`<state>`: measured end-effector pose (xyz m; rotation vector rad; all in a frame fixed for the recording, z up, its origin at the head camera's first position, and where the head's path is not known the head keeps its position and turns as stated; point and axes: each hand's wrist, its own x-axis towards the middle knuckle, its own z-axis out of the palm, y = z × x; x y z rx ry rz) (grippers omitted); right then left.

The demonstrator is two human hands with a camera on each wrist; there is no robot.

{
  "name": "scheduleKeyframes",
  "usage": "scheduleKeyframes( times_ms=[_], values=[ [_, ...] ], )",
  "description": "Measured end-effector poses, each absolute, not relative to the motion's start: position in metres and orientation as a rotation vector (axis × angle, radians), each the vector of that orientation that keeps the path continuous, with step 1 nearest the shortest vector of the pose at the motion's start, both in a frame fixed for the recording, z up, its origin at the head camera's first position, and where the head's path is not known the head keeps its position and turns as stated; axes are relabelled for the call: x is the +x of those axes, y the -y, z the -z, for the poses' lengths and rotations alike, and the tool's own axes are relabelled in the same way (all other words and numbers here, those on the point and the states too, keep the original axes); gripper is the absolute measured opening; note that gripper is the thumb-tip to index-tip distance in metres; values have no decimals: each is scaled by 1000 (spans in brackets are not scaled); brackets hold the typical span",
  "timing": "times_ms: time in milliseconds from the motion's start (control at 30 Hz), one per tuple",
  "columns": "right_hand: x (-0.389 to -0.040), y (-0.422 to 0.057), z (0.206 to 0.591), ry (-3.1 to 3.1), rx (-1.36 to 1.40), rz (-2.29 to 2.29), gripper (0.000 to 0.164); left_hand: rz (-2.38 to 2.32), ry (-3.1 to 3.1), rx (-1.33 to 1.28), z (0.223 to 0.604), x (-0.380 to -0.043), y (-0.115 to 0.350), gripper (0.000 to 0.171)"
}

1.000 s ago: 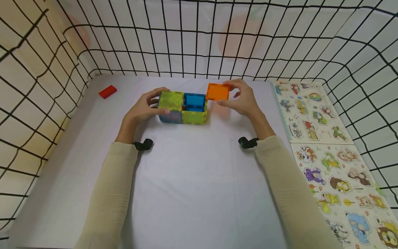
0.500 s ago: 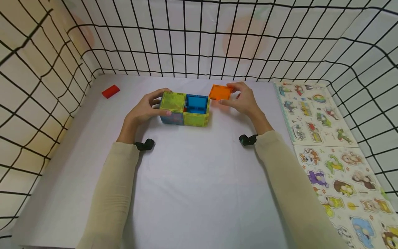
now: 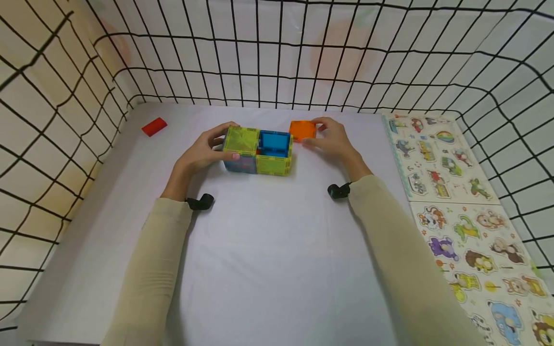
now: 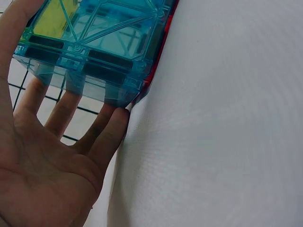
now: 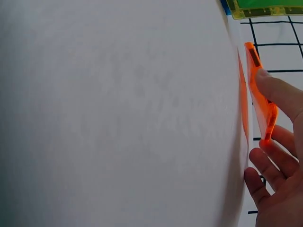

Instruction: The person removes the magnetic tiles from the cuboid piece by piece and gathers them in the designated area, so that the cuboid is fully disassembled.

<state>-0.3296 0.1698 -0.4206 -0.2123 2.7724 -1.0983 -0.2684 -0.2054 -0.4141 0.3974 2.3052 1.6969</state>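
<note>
A two-cell box of see-through magnetic tiles point(image 3: 241, 140) sits on the white cloth. Its left cell has a yellow-green top; the right one is open above and shows blue walls inside. My left hand point(image 3: 201, 151) grips the box's left end, thumb on the front, fingers at the far side. In the left wrist view, fingers point(image 4: 61, 113) lie against the blue end wall point(image 4: 109, 38). Just right of the box, my right hand point(image 3: 331, 139) pinches an orange magnetic tile point(image 3: 302, 130) by its edges. The right wrist view shows this tile point(image 5: 261, 101) close above the cloth, apart from the box's corner point(image 5: 270, 5).
A small red piece point(image 3: 154, 126) lies at the back left. On the right is an animal sticker sheet or picture board point(image 3: 450, 204). Black wire mesh point(image 3: 277, 62) stands around the back and both sides of the table point(image 3: 268, 269).
My right hand has brought the orange tile slightly lower and nearer to the box. The left hand keeps its grip on the box. The head view has shifted a little.
</note>
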Motion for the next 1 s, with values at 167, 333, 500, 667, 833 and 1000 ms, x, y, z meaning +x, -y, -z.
scheduleKeyframes(
  times_ms=[167, 333, 500, 667, 833, 1000],
  values=[
    [-334, -160, 424, -2789, -218, 1032, 73, -1691, -2308, 407, 416, -270, 206, 74],
    [-335, -152, 425, -2801, -189, 958, 72, -1685, -2311, 412, 419, -272, 205, 73],
    [-336, -147, 425, -2810, -197, 923, 70, -1686, -2317, 398, 419, -272, 207, 74],
    [-335, -153, 425, -2811, -248, 903, 73, -1685, -2313, 409, 420, -273, 205, 75],
    [-334, -159, 423, -2760, -298, 953, 80, -1695, -2335, 397, 421, -272, 207, 76],
    [-324, -164, 414, -2718, -289, 1000, 86, -1714, -2334, 414, 421, -273, 207, 76]
  ],
)
